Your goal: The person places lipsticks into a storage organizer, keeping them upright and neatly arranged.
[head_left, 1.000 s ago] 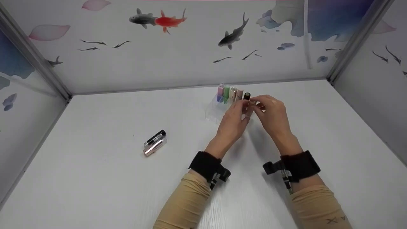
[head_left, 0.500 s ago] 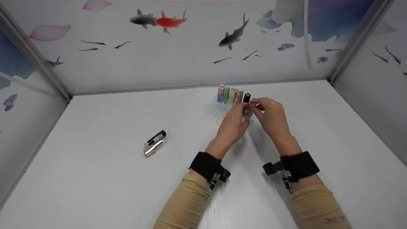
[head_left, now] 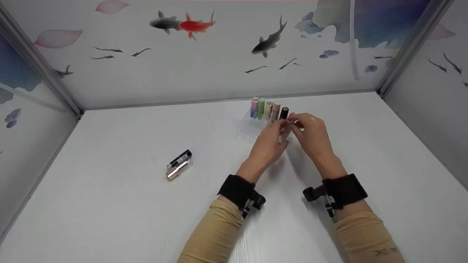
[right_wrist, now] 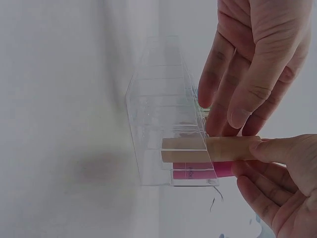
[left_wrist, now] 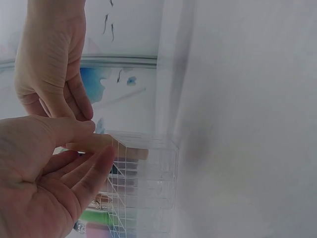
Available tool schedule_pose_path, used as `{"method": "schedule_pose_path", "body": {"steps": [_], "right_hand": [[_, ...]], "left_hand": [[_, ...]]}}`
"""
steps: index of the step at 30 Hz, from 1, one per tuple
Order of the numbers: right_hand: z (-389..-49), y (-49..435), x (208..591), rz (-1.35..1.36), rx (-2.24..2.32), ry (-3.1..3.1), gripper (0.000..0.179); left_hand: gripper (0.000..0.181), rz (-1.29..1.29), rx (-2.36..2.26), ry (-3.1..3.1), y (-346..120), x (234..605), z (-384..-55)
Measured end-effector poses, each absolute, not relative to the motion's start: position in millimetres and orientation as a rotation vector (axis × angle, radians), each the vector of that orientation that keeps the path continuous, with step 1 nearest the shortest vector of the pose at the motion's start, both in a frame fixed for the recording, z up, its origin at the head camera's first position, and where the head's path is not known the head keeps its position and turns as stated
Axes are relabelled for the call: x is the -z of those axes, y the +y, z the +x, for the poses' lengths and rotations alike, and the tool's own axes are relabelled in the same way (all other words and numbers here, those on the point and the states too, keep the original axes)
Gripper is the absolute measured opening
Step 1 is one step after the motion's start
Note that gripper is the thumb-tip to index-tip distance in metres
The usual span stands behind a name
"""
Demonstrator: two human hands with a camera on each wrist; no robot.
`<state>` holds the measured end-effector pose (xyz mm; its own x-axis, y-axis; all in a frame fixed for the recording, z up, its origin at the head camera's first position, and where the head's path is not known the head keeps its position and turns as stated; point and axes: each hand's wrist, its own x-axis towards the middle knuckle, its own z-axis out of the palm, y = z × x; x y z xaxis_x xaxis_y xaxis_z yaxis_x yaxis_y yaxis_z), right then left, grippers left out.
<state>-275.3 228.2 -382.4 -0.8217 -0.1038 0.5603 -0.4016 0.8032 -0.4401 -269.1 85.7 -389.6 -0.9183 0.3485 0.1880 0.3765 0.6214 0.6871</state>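
Right fingers (right_wrist: 260, 196) slightly lower, pinching tan tube (right_wrist: 230, 148); right sleeve (head_left: 363, 235) shows "X".

Letter X (head_left: 380, 252) on right sleeve (head_left: 365, 233)

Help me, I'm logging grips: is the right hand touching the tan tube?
Touching. The right wrist view shows it: the right hand lays its thumb on the upper end of the tan tube.
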Motion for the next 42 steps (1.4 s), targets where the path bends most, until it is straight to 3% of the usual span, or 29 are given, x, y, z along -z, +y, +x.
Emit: {"method": "schedule_pose_path", "body": {"steps": [27, 42], "right_hand": [[-270.7, 222.0, 375.7, 0.353, -0.780, -2.413, 0.017], [-251.8, 180.1, 370.3, 0.501, -0.726, -2.392, 0.013]], "left_hand": [[0.056, -0.652, 1.137, -2.822, 50.7, 384.5, -263.7], [0.050, -0.699, 0.995, -2.914, 8.4, 377.2, -255.2]]}}
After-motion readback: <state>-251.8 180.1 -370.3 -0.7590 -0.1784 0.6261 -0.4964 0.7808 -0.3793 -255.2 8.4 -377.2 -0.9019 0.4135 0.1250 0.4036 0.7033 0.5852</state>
